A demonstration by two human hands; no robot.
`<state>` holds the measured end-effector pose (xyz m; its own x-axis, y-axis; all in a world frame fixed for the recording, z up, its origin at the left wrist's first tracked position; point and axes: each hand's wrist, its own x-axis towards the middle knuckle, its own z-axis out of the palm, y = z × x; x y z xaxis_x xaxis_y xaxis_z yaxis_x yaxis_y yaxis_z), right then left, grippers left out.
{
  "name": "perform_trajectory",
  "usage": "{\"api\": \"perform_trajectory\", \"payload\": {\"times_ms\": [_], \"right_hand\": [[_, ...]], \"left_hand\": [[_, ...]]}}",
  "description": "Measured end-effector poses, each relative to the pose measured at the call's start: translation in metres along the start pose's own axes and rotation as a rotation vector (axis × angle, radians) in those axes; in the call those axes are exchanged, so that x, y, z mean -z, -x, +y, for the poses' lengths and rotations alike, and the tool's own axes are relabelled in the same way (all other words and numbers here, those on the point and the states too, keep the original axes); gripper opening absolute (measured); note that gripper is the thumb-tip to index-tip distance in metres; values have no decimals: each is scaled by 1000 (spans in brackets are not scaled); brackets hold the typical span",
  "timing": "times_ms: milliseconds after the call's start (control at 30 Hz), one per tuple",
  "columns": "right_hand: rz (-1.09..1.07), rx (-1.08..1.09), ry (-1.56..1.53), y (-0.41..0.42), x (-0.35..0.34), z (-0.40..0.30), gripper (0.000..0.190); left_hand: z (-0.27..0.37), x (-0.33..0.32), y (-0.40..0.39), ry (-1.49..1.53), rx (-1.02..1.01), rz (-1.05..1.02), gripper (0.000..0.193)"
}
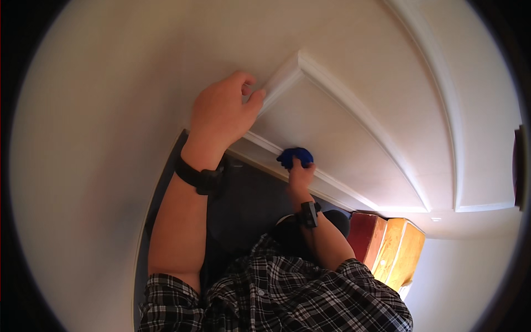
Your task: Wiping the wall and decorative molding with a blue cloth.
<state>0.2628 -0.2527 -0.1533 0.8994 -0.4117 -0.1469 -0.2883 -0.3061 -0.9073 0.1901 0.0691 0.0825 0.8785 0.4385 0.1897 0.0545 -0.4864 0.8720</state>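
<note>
My right hand [301, 176] grips a bunched blue cloth [296, 157]. It presses the cloth against the lower rail of a white moulding frame [344, 101] on the pale wall [327, 128]. Higher up and to the left, my left hand [226, 110] is raised near the frame's left upright. Its fingers are loosely curled, the thumb stands apart, and nothing shows in it. Whether its fingertips touch the wall is hard to tell. A black band with a device sits on each wrist.
Below the wall runs a skirting board [265, 159], meeting a dark floor [249, 199]. Another wall [103, 145] closes in on the left. A wooden drawer cabinet [392, 245] with a dark red side stands at the right. A dark object [518, 168] juts in at the far right edge.
</note>
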Motion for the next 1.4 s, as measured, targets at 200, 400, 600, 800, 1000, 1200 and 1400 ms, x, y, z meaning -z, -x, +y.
{"api": "perform_trajectory", "payload": {"times_ms": [200, 400, 600, 800, 1000, 1200, 1400], "right_hand": [[-270, -53, -72, 68, -74, -57, 47], [-476, -212, -473, 106, -92, -140, 38], [-549, 14, -706, 125, -56, -218, 30], [-584, 159, -668, 123, -46, -221, 29], [-784, 505, -478, 128, -47, -215, 43], [-582, 953, -276, 142, -23, -242, 45], [-195, 1452, -22, 96, 44, -319, 9]], "left_hand": [[-7, 4, -1, -16, -19, 35, 37], [-11, 5, -1, -111, -54, 87, 37], [-13, 9, 0, -114, -59, 114, 37], [-7, 8, 2, 48, 21, -158, 51], [1, 17, 10, 350, 18, -298, 55], [-1, 9, 6, 666, 8, -6, 43], [8, -4, 1, 514, -179, 512, 43]]}}
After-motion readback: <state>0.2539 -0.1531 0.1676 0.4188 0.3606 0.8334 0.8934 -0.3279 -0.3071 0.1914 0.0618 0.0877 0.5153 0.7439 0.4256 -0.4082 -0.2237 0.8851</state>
